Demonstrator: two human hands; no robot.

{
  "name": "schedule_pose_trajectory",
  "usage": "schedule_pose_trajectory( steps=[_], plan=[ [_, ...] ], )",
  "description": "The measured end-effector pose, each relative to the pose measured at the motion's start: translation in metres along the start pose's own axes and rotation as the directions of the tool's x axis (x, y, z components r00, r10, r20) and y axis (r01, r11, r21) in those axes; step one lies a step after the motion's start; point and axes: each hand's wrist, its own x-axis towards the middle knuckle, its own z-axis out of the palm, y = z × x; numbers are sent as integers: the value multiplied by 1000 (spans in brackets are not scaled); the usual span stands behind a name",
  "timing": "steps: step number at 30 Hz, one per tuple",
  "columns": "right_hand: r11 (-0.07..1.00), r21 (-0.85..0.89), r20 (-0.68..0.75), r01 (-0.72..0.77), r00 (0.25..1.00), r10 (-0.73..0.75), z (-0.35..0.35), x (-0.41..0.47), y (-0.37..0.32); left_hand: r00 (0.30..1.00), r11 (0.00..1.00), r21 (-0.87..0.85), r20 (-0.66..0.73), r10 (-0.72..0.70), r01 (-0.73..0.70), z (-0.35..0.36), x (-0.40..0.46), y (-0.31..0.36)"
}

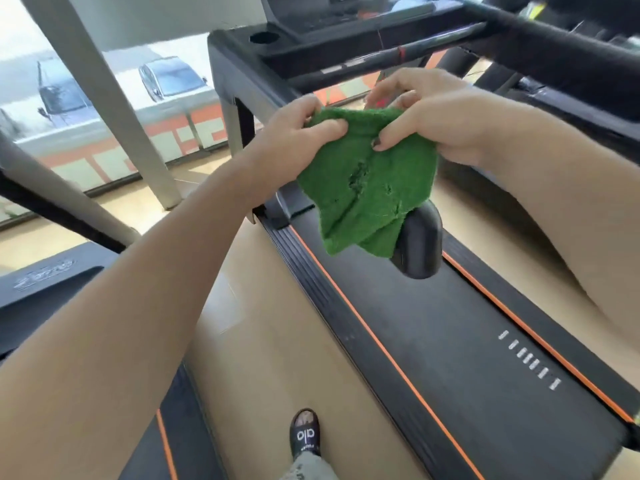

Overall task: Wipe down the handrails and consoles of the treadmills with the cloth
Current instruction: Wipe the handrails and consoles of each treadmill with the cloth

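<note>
A black treadmill (450, 341) with orange side stripes is seen extending below and beyond both hands, its running belt lying beneath them. Its console (311, 53), with a round cup recess, is located above and beyond the hands, and a black handrail (540, 50) is seen running above the right hand. A second treadmill (41, 289) is noted well to the left of the left hand. A black rounded handrail end (420, 244) is observed directly below the right hand, partly covered by the hanging cloth. The green cloth (367, 181) is held in the air between both hands, clear of console and handrail, with its lower part hanging down; worn holes are visible near its middle. The left hand (298, 140) is closed on the cloth's upper left edge, thumb pinching over the fabric. The right hand (429, 116) is closed on the upper right edge, thumb pressed into the fabric. A sandalled foot (306, 434) is seen on the floor, well below the hands.
</note>
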Motion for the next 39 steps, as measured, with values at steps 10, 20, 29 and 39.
schedule_pose_trajectory(
  steps=[10, 20, 29, 39],
  plan=[
    [834, -522, -185, -179, 978, 94, -30, 65, 35, 999, 888, 460, -31, 20, -4, 25, 71, -32],
    [945, -327, 28, -7, 999, 17, 32, 44, 94, 870, 967, 193, -490, -52, 167, 123, 8, -75],
    [960, -254, 159, -115, 974, 158, 16, 36, 100, 865, 977, -199, -473, -169, 82, 175, 7, -59],
    [984, -45, 200, -172, 963, 178, 44, 183, 73, 835, 967, -241, -514, -197, 80, 94, 119, -103]
  ],
)
